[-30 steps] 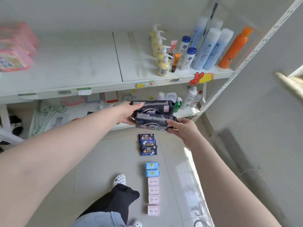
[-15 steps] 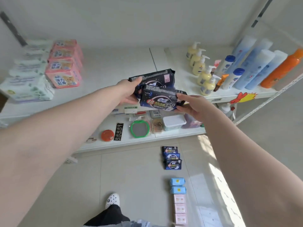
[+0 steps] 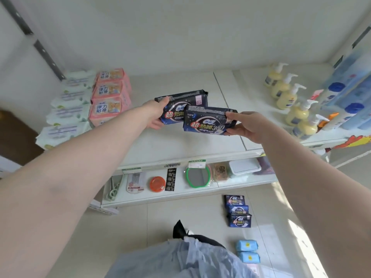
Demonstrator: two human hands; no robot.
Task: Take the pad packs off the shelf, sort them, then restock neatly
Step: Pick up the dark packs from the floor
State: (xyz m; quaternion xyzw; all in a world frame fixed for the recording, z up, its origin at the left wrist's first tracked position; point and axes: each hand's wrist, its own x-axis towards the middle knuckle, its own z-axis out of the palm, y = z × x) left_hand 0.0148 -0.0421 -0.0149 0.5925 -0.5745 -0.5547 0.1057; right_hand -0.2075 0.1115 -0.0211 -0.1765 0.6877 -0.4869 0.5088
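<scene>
Upper shelf, right end: 5 yellow pump bottles, blue bottles. Lower shelf: orange lid, green-rimmed mirror, white box.

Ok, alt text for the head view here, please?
Left hand and right hand each hold a dark pad pack, left pack and right pack, above the white shelf. Pink packs sit at its left, pump bottles at its right.
</scene>
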